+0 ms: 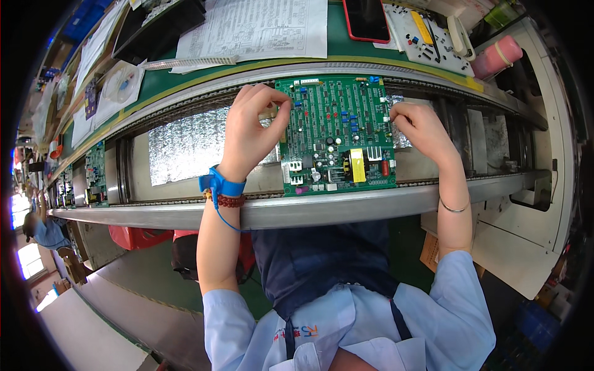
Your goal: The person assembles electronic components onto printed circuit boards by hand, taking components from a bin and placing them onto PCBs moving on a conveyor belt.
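A large green circuit board (pixel 328 133) lies across the conveyor rails in front of me, crowded with small components. It carries a yellow-wrapped transformer (pixel 357 166), white heat sinks and a red part near its lower right corner. My left hand (pixel 253 127) is over the board's left edge, thumb and forefinger brought together in a pinch near the upper left corner. My right hand (pixel 421 127) is at the right edge, its fingers curled and pinched beside small white connectors. Whatever either pinch holds is too small or hidden. A blue wrist strap (pixel 221 184) with a cord circles my left wrist.
Metal conveyor rails (pixel 309 207) run left to right. Behind them, a green bench bears printed sheets (pixel 260 31), a red-edged phone (pixel 366 18), a white tray of small parts (pixel 427 46) and a pink bottle (pixel 497 55). More circuit boards (pixel 94 173) stand on the line at left.
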A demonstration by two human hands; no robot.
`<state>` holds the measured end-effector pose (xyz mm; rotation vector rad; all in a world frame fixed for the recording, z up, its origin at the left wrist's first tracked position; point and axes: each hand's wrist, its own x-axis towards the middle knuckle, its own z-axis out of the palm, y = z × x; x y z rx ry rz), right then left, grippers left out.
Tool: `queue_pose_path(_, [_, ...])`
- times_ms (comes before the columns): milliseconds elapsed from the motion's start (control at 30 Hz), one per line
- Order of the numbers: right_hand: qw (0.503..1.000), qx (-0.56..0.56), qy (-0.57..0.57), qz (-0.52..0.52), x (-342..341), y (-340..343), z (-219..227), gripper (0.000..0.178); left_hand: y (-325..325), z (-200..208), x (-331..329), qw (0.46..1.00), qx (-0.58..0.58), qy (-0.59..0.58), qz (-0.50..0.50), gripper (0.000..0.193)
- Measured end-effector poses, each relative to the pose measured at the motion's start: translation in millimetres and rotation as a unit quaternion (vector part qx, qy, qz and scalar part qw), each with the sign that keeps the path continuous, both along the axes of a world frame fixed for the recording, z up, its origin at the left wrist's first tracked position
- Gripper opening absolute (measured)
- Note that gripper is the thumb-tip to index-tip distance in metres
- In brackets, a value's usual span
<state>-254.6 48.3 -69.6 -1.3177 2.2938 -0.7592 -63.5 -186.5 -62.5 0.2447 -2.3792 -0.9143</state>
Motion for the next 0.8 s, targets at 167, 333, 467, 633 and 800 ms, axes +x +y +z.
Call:
queue_pose_path(167, [1.000,-0.001,0.002,0.013,-0.5,-0.6,-2.2,0.016,-4.9,-7.0,1.4,0.996,-0.069,-0.010,0.048,0.009])
queue_pose_path(333, [1.000,0.000,-0.004,0.016,0.6,-1.2,-0.9,0.016,-4.4,-6.4,2.7,0.997,-0.035,-0.014,0.065,0.023])
queue_pose_path(467, [1.000,-0.007,-0.010,0.022,1.7,-1.9,-1.2,0.017,-2.4,-8.1,1.9,0.997,-0.062,-0.032,0.035,0.026])
queue_pose_path(633, [0.999,-0.015,-0.007,0.031,1.8,-2.4,-2.6,0.017,-4.0,-10.1,2.6,0.994,-0.093,-0.049,0.028,0.028])
queue_pose_path(800, [0.999,-0.012,-0.006,0.034,1.4,-2.9,-2.4,0.016,-2.2,-7.4,-0.9,0.994,-0.100,-0.046,0.021,0.031])
